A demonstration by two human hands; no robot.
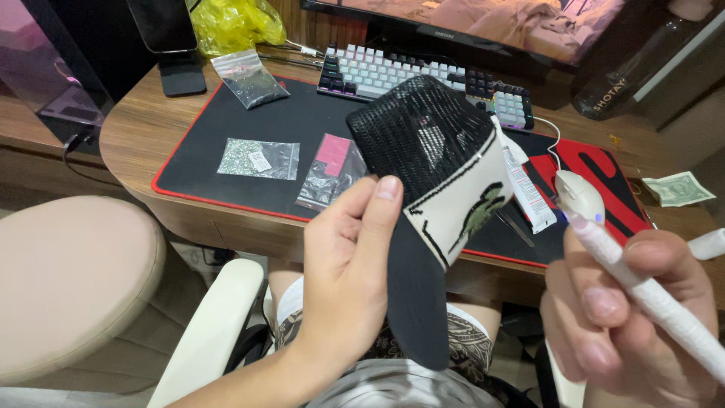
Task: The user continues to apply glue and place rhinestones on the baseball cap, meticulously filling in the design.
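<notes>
Wooden bench [143,128] under a black mat [302,121] carries small bags of stones [258,159], a keyboard [423,79] and a mouse [580,195]. Above the lap, the left hand [343,279] pinches a mesh-backed cap [434,174] by its panel, thumb on the edge. The right hand [627,317], blurred, seems closed around a white pen-like tool [642,291]; steadying the cap would help its tip land cleanly.

Single head-worn view, close, downward over hands [343,272] toward desk [136,128].

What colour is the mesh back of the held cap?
Black mesh back of the cap; head view.
</notes>
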